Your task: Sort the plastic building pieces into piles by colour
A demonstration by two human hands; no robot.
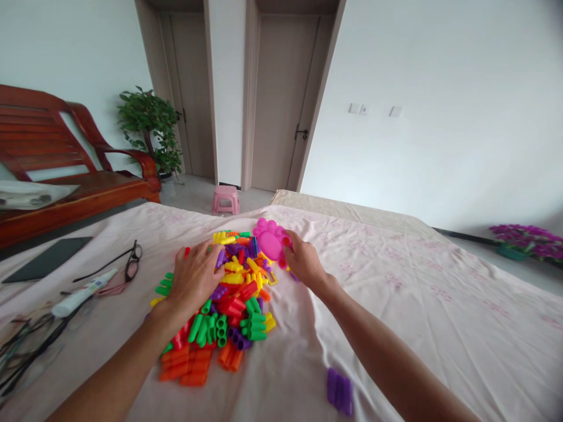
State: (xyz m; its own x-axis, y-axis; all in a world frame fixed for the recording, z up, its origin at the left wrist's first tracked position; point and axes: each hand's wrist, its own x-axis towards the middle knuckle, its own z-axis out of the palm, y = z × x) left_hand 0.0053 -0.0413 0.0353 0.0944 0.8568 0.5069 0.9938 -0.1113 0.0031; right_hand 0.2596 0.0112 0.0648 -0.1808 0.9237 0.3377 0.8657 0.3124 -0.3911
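Purple block (338, 391) is sitting alone up front; I'm seeing left hand (193, 280) lying spread flat on the block pile (235, 308), right hand (304, 262) gripping a pink plate (269, 240) at the pile's far edge, glasses (131, 264) lying off left.

Left arm (118, 375) and right arm (387, 351) are bare as far as shown; left hand (193, 281) and right hand (305, 264) likewise; nails seem short, though the view is soft.

The pink-sheeted bed (440, 305) bears a pile of coloured blocks (231, 308), a lone purple block (339, 391), glasses (131, 264) and a tube (83, 296).
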